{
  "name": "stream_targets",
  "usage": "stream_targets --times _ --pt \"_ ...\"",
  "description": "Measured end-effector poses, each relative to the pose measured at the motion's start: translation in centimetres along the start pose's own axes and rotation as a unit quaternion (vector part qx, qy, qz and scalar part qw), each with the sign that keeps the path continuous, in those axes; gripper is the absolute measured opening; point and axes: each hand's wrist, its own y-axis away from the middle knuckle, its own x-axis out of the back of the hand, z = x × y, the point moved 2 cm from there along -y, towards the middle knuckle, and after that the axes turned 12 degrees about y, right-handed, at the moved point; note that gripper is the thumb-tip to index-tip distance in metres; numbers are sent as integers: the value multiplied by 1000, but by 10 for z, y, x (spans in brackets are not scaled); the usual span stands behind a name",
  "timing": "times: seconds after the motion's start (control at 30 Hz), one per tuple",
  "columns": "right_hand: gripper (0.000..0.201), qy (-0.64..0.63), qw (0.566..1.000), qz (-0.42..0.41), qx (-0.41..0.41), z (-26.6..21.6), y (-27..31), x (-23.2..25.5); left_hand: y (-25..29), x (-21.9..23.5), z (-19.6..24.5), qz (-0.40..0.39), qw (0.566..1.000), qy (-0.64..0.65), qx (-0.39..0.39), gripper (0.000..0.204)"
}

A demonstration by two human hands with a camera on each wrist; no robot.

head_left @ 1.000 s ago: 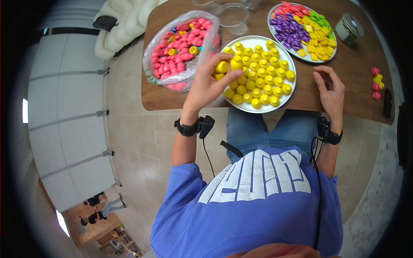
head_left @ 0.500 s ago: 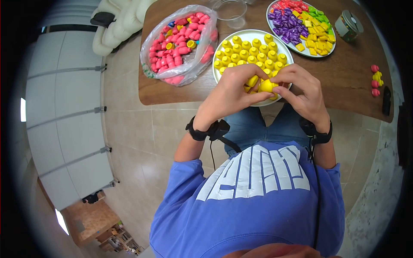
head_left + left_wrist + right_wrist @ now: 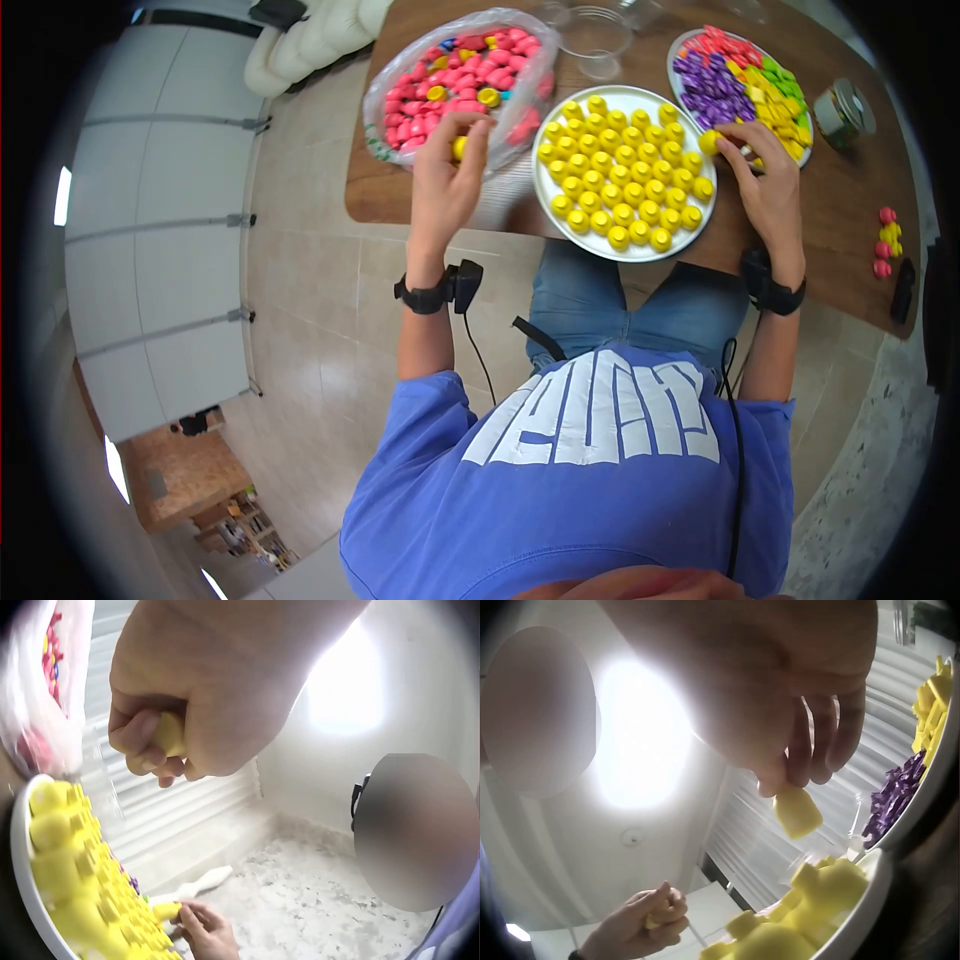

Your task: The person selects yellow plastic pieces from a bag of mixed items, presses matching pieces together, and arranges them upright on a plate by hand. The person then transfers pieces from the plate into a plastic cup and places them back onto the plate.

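Note:
My left hand [image 3: 445, 190] is raised near the front of a plastic bag [image 3: 547, 65] of pink pieces. Its curled fingers hold a small yellow bottle-shaped piece [image 3: 170, 735], partly hidden by them. On the other side, my right hand [image 3: 772, 195] pinches another yellow bottle-shaped piece [image 3: 796, 812] between thumb and fingertips, beside the right rim of a round white plate [image 3: 640, 257]. Many more yellow pieces [image 3: 625, 175] stand upright on that plate, knobs up, packed closely together.
Behind my right hand lies a plate of wrapped sweets [image 3: 715, 88] in purple, yellow, red and green. A lidded jar [image 3: 845, 110] stands to its right. Clear plastic tubs [image 3: 595, 35] stand at the back. Several pink and yellow pieces [image 3: 886, 240] line the right edge.
Both hands came together over the plate's front around a yellow piece, then parted. The left is now back by the bag, the right at the plate's right rim, each with a yellow piece.

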Motion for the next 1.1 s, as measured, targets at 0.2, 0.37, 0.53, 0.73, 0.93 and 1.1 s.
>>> stream_targets --times 0.2,0.37,0.53,0.73,0.93,1.1 --pt "16 -4 997 -71 21 -1 -8 -11 -37 81 -49 121 983 -118 -75 19" --pt "17 -2 994 -98 39 -6 -8 -13 -70 93 -51 95 949 -298 -41 24" --pt "21 -12 995 -100 28 -3 -7 -14 -116 96 -92 32 936 -339 -87 28" --pt "25 16 996 -82 -8 -2 2 -3 -131 71 -72 -63 928 -363 -59 38" --pt "24 32 996 -73 -38 3 16 11 -119 30 -72 -173 919 -331 -129 40" --pt "21 42 996 -60 -43 -9 14 30 -109 25 -64 -109 939 -288 -152 38"
